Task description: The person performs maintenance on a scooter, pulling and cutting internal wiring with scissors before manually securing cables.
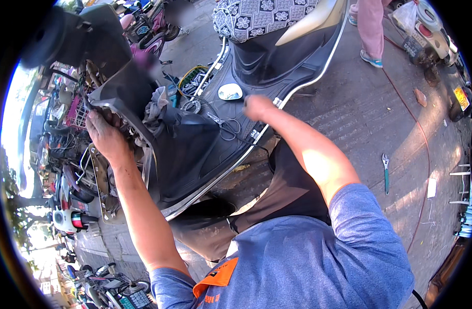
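Observation:
My left hand [106,135] reaches into the opened front of a dark electric scooter [182,154], beside exposed wiring. Its fingers are bent at the panel's edge, and what they grip is hidden. Over the footboard [249,85], my right hand [259,108] is closed and slightly blurred; I cannot make out anything in it. Just left of that hand lies an oval mirror [230,91]. Scissors [226,126] and a thin dark cable rest on the footboard below it. A roll of wire or tape [191,106] and a grey rag [157,103] sit by the front panel.
A tray of tools [195,80] stands past the footboard. The seat has a patterned cover [261,18]. On the paving at right lie an adjustable wrench [385,172], a red hose [418,123] and a brick piece [420,97]. A person's legs [371,31] and parked scooters [71,221] are nearby.

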Tool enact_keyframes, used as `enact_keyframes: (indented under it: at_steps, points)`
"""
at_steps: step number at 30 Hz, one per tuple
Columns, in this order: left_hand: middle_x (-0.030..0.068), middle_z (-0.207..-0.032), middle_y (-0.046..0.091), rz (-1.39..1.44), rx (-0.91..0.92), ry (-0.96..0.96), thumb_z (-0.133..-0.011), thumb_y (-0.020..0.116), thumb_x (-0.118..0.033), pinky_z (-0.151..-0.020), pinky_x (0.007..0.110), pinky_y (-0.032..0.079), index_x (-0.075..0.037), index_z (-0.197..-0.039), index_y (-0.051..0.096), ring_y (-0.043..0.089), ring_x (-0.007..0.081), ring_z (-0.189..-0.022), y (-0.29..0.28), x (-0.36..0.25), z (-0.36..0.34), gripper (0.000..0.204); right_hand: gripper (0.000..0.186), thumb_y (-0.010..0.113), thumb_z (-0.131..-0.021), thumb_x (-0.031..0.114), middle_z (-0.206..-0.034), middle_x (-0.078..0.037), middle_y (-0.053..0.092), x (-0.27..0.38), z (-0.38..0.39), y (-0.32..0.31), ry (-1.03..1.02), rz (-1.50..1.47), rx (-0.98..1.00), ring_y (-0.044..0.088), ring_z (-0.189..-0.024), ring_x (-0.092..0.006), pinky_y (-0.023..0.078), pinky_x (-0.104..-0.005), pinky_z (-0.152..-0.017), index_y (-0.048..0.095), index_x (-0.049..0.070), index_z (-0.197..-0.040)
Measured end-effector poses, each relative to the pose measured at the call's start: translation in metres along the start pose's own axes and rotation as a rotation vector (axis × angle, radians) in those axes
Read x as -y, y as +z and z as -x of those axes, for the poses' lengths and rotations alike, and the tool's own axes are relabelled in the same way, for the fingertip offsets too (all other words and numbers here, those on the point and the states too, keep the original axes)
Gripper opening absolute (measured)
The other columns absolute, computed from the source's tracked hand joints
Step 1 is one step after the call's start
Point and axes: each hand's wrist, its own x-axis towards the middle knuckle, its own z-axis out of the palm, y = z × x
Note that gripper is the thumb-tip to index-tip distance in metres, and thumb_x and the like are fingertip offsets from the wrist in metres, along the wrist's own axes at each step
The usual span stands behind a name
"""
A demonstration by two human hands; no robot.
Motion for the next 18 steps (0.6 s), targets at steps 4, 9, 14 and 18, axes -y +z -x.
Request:
enact_keyframes:
  at_steps: [4,9,14,18]
  points:
    - [0.0158,-0.118,0.052,-0.421,0.049,0.198,-0.112,0.053,-0.025,-0.089,0.037,0.041,-0.001,-0.129,0.052,0.048,0.0283,-0.104,-0.027,0.020,-0.008,0.030,0.032,0.067,-0.094,0.022,-0.133,-0.017,0.075,0.064,0.020,0.059,-0.176,0.198,0.298,0.072,-0.124,-0.0319,0.057,-0.0449,-0.105,0.082,0.008,-0.119]
    - [0.0313,-0.150,0.050,-1.208,0.134,0.645,-0.106,0.061,-0.020,-0.115,0.049,0.043,0.006,-0.152,0.048,0.050,0.0465,-0.138,-0.080,0.026,-0.002,0.054,0.040,0.067,-0.098,0.024,-0.136,-0.013,0.064,0.060,-0.005,0.159,-0.175,0.203,-0.001,0.062,-0.127,-0.0288,0.052,-0.0436,-0.101,0.063,0.012,-0.136]
    - [0.0337,-0.158,0.050,-1.320,0.124,0.733,-0.104,0.061,-0.035,-0.120,0.054,0.043,0.007,-0.153,0.051,0.049,0.0516,-0.146,-0.114,0.066,-0.012,0.066,0.028,0.062,-0.102,0.024,-0.117,-0.009,0.077,0.048,-0.041,0.165,-0.037,0.183,0.023,0.074,-0.108,-0.0275,0.053,-0.0437,-0.093,0.065,0.011,-0.126]
    - [0.0336,-0.158,0.050,-1.360,0.089,0.731,-0.103,0.060,-0.043,-0.120,0.056,0.042,0.007,-0.152,0.052,0.048,0.0523,-0.147,-0.121,0.066,-0.015,0.071,0.028,0.063,-0.099,0.022,-0.117,-0.012,0.078,0.058,-0.043,0.149,0.081,-0.021,0.058,0.077,-0.109,-0.0287,0.057,-0.0452,-0.090,0.068,0.009,-0.123]
